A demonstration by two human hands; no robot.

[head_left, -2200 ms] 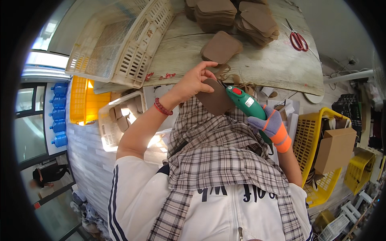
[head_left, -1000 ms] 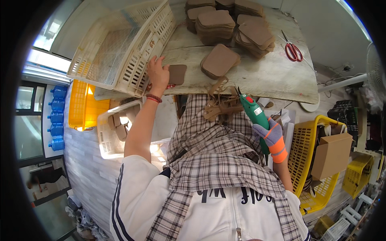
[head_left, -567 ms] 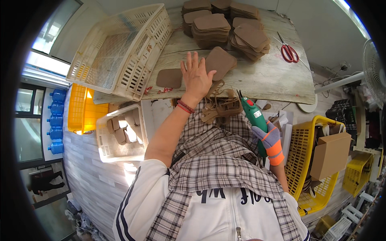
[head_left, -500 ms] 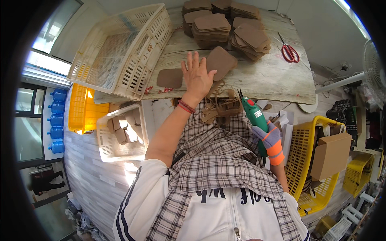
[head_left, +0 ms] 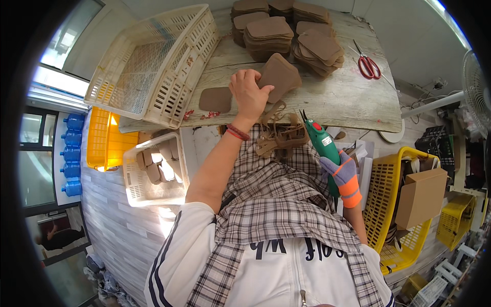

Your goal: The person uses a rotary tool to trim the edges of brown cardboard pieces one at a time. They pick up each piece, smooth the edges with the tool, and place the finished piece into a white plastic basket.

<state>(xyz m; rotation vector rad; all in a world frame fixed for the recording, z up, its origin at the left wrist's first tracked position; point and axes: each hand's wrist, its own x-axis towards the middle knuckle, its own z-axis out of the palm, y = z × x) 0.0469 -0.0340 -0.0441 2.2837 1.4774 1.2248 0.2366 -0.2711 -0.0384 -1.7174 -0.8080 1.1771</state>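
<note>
My bare left hand grips the left edge of a small pile of brown rounded-corner pads near the table's front edge, its thumb along the near side and its fingers curled. A single flat brown pad lies just left of that hand. In my right hand, which wears a grey and orange glove, is a green handheld electric cutter with dark pointed blades aimed away from me. Between the two hands, tangled brown offcut strips hang at the table edge over my checked apron.
Stacks of brown pads stand at the table's back, with red-handled scissors to their right. A white crate rests on the left side. Below it, a white basket holds brown pieces. A yellow basket with a cardboard box stands right.
My left hand has gone from spread flat to curled fingers gripping the pile's edge. The pile has tilted and shifted slightly away. The right hand with the cutter has barely moved.
</note>
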